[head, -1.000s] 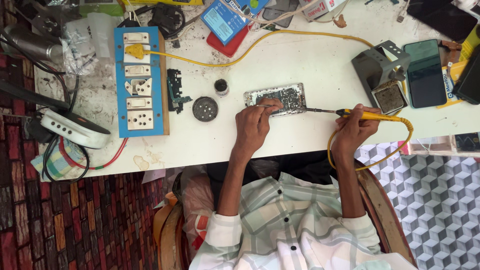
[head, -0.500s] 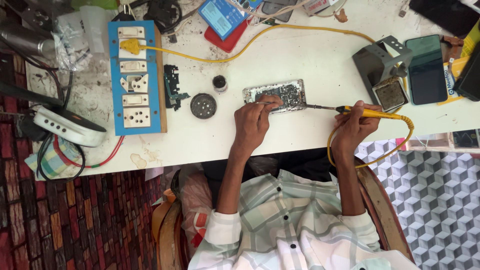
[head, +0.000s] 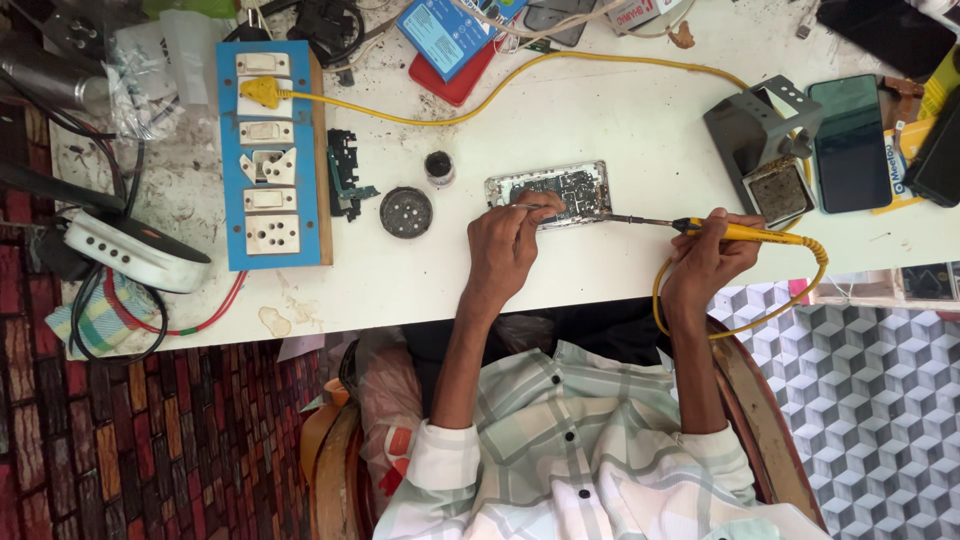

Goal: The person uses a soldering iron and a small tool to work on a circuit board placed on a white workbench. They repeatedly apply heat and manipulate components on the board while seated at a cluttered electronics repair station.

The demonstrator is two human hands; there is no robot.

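The right grip [head: 712,252] is clamped on a yellow soldering iron [head: 745,233], its tip reaching the opened phone [head: 550,192] lying mid-tabletop [head: 600,120]. The left grip [head: 505,245] pinches thin tweezers [head: 527,207] over the phone's board. Just left sit a round tin [head: 406,212] and a blue socket strip [head: 270,150].

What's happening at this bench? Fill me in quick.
A person sits at a white table working on an opened phone with its circuit board exposed. The right hand holds a yellow soldering iron, its tip reaching the phone's right end. The left hand rests at the phone's lower edge, holding a thin metal tool, probably tweezers, against the board. A blue socket strip lies to the left and an iron stand to the right.
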